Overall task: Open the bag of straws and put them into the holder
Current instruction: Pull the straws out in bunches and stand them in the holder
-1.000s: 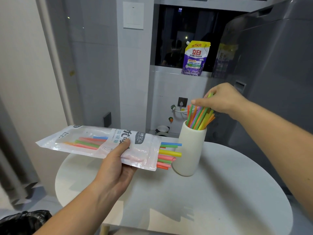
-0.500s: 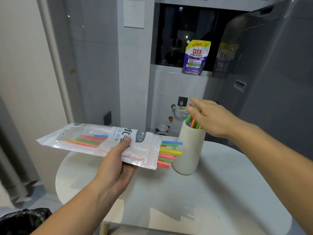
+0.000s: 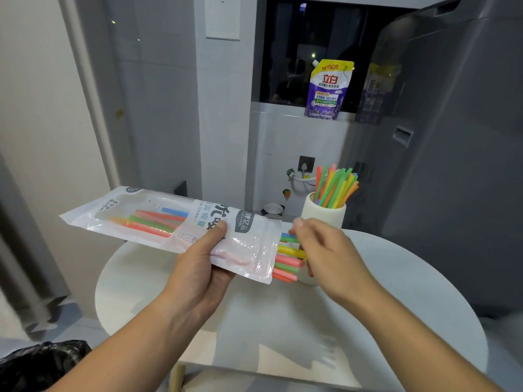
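My left hand point(image 3: 202, 274) grips a clear and white plastic straw bag point(image 3: 158, 219) from below, holding it level above the round table. Several coloured straws point(image 3: 288, 258) stick out of the bag's open right end. My right hand point(image 3: 329, 256) is at those straw ends, thumb and fingers curled close around them; whether they pinch a straw is not clear. Behind that hand stands the white ribbed holder point(image 3: 322, 215), with a bunch of coloured straws point(image 3: 335, 186) leaning to the right in it.
The round white table point(image 3: 396, 321) carries the holder. A tall grey appliance point(image 3: 458, 137) rises to the right. A purple detergent pouch point(image 3: 329, 90) sits on the window ledge behind. A black rubbish bag point(image 3: 36, 363) lies at lower left.
My right hand has left the straws in the holder and come down and left to the straw ends at the bag's mouth. The bag has hardly moved.
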A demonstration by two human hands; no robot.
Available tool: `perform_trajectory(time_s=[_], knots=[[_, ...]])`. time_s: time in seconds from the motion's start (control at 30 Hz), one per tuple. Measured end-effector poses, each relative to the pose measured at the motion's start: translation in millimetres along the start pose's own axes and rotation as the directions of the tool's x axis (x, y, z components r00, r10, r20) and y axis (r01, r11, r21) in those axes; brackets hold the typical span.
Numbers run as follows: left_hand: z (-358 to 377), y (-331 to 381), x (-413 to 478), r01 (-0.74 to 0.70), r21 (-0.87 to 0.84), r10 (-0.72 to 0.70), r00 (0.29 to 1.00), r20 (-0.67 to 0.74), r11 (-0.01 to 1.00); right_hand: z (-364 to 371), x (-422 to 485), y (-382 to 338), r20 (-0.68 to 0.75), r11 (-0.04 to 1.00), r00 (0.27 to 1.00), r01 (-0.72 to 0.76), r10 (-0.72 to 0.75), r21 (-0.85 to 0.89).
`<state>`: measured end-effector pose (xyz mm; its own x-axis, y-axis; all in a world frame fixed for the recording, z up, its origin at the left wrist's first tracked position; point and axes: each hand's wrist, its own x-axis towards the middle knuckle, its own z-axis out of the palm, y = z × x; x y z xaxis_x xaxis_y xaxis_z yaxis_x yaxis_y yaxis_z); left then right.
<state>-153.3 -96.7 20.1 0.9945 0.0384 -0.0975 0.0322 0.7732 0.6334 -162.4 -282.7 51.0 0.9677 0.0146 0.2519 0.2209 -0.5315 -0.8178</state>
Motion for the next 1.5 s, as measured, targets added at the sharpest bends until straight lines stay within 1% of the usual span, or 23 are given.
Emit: perform_trajectory(time_s=[0.07, 0.2, 0.3, 0.53, 0.67, 0.8, 0.93, 1.0, 1.1, 1.17, 1.27, 1.33, 1.43, 1.5], knots=[[1, -1, 0, 0.013, 0.001, -0.013, 1.0, 0.003, 1.0, 4, -1, 4, 0.031, 0.999, 0.999, 0.016, -0.018, 0.042], [0, -3, 0, 0.014, 0.008, -0.014, 1.0, 0.0, 1.0, 3, 0, 8, 0.061, 0.981, 0.997, -0.065, 0.055, 0.183], [0, -3, 0, 0.005, 0.018, -0.005, 1.0, 0.003, 1.0, 3, -5, 8, 0.114, 0.974, 0.991, -0.092, 0.07, 0.206], [2, -1, -2, 0.002, 0.02, -0.001, 1.0, -0.02, 1.0, -1, -2, 12, 0.103, 0.957, 0.985, -0.158, 0.137, 0.242], [-2, 8, 0, -0.002, 0.003, 0.002, 0.999, -0.044, 1.0, -25, 2, 18, 0.076, 0.928, 0.983, -0.185, 0.169, 0.324], [-2, 8, 0, 0.016, -0.012, -0.017, 0.998, -0.057, 1.0, -38, 3, 23, 0.101, 0.845, 0.967, -0.253, 0.233, 0.472], [1, 5, -1, 0.033, -0.026, -0.034, 0.998, -0.057, 0.999, -37, 2, 21, 0.14, 0.731, 0.95, -0.306, 0.281, 0.61], [4, 3, -3, 0.045, -0.027, -0.046, 0.998, -0.053, 0.999, -34, 2, 19, 0.152, 0.656, 0.94, -0.324, 0.306, 0.682], [7, 2, -5, 0.059, -0.037, -0.061, 0.997, -0.048, 0.998, -26, 3, 16, 0.155, 0.534, 0.933, -0.316, 0.325, 0.784], [8, 1, -7, 0.06, -0.046, -0.062, 0.997, -0.048, 0.997, -18, 2, 15, 0.141, 0.482, 0.939, -0.285, 0.313, 0.829], [8, 0, -8, 0.07, -0.043, -0.072, 0.997, -0.042, 0.997, -5, 1, 11, 0.119, 0.443, 0.945, -0.252, 0.306, 0.86], [10, -2, -10, 0.079, -0.037, -0.08, 0.996, -0.027, 0.996, 2, 2, 8, 0.135, 0.426, 0.931, -0.28, 0.339, 0.861], [12, -3, -12, 0.081, -0.024, -0.081, 0.997, -0.007, 0.996, 9, 4, 8, 0.175, 0.432, 0.897, -0.356, 0.405, 0.829], [13, -4, -13, 0.078, -0.021, -0.078, 0.997, -0.002, 0.997, 10, 4, 7, 0.182, 0.427, 0.883, -0.378, 0.432, 0.822]])
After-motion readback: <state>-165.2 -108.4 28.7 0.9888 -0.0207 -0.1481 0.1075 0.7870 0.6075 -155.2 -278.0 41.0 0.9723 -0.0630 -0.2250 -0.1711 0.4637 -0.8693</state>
